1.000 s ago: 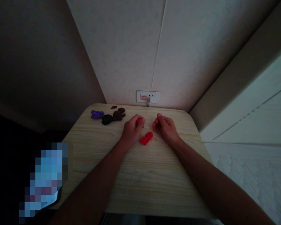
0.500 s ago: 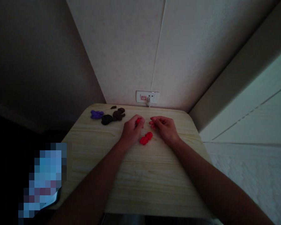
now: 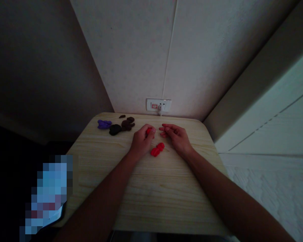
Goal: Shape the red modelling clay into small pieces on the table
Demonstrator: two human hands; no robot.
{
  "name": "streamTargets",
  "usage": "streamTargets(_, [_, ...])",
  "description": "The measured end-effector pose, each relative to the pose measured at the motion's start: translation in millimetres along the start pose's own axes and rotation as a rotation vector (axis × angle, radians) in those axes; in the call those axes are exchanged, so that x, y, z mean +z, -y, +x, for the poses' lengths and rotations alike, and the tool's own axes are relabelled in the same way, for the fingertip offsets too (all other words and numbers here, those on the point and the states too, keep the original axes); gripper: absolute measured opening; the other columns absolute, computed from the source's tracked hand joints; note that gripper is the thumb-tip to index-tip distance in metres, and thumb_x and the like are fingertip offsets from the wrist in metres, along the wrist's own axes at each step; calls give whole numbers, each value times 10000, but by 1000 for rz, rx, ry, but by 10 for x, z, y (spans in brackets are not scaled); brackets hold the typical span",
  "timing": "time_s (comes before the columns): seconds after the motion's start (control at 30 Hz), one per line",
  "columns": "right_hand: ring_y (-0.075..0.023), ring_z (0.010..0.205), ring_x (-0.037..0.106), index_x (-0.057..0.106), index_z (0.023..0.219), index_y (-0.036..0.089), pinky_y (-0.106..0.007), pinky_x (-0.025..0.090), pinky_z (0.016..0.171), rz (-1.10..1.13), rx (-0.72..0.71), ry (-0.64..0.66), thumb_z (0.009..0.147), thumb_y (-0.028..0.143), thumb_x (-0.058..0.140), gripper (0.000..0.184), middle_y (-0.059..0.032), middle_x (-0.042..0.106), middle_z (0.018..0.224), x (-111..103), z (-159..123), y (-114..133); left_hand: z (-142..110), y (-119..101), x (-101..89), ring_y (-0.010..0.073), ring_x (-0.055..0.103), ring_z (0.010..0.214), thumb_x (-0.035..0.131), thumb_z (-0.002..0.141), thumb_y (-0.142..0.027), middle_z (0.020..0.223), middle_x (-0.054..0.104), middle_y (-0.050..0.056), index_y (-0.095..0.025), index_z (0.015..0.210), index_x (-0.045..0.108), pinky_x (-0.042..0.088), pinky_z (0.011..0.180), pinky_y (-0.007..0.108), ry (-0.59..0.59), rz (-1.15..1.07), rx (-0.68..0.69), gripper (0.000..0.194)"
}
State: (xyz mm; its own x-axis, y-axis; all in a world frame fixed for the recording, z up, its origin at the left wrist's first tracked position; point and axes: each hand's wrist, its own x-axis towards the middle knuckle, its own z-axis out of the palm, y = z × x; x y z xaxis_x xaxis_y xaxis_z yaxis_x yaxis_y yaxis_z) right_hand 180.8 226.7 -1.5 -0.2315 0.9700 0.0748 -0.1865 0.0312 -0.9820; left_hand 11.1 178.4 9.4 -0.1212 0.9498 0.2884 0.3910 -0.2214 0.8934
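My left hand is closed around a piece of red modelling clay, which shows between the thumb and fingers just above the table. A short gap to the right, my right hand has its thumb pressed towards the index finger while the other fingertips reach left. Whatever may be in that pinch is too small to make out. Between the wrists, a lumpy red clay piece made of joined lobes lies on the wooden table.
At the back left lie purple clay, black clay and brown clay, with a small dark scrap behind. A wall socket with a plug sits beyond the table. A blurred-out lit screen is at the left edge.
My right hand's fingers have shifted slightly left and straightened a little. The left hand keeps its hold on the red clay, and the clay on the table has stayed put.
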Motion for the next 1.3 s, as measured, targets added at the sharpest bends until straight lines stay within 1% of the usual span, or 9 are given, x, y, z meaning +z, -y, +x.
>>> streamTargets(0.1, [-150,710,696,754,958,194,-312,572,759,-7,-5,-4,751,517,800,386,-69,801,896,9,-13,12,3,12,4,159,595,678,522,955,-426,707,615,-20,-203,905,632,437,662,279,0,-12,3,254])
streamTargets(0.3, [-145,574,623,721,711,193,-282,517,600,-67,29,-21,716,506,835,333,-42,755,694,28,-48,60,-1,9,9,165,597,691,503,958,-413,733,630,-3,-198,944,634,447,656,279,-13,-12,-18,251])
streamTargets(0.43, [-143,638,651,779,873,192,-283,537,658,-46,27,1,697,467,851,334,-48,785,800,13,-32,40,8,30,20,171,618,728,488,953,-346,826,677,29,-195,1067,637,467,662,282,-45,-32,-61,240])
streamTargets(0.53, [-136,692,672,789,972,208,-290,554,730,-32,17,13,703,434,845,356,-52,800,901,-2,-16,16,12,50,26,163,592,686,514,936,-301,817,670,23,-201,1135,624,470,664,292,-54,-17,-78,248])
streamTargets(0.67, [-138,745,693,793,955,212,-293,561,777,-26,8,26,673,360,870,328,-49,804,942,-7,-16,7,12,76,35,161,604,694,666,843,-261,786,643,-7,-221,1164,596,485,689,294,-57,-33,-48,331])
streamTargets(0.83, [-157,783,713,790,914,213,-315,571,821,-24,9,37,651,332,881,303,-46,804,932,4,-23,15,13,83,43,189,701,890,728,785,-211,984,729,61,-200,1039,608,535,808,320,-9,-176,-56,282])
streamTargets(1.03, [-158,682,703,760,937,218,-318,580,728,29,21,50,722,472,839,343,-53,802,919,24,-26,23,13,79,40,160,674,780,696,816,-235,996,734,63,-192,972,628,523,684,277,-9,-135,-45,175])
streamTargets(1.17, [-156,579,656,719,795,197,-304,555,623,30,28,53,777,578,771,385,-45,766,730,37,-34,39,14,121,66,126,621,645,673,842,-268,1005,734,59,-191,988,608,500,584,256,-20,-186,-56,177])
streamTargets(1.3, [-136,542,603,699,715,187,-265,488,547,-42,21,28,689,525,858,374,-21,717,644,39,-45,54,14,136,70,135,635,677,682,845,-281,977,733,51,-190,992,612,493,582,247,-26,-182,-54,187])
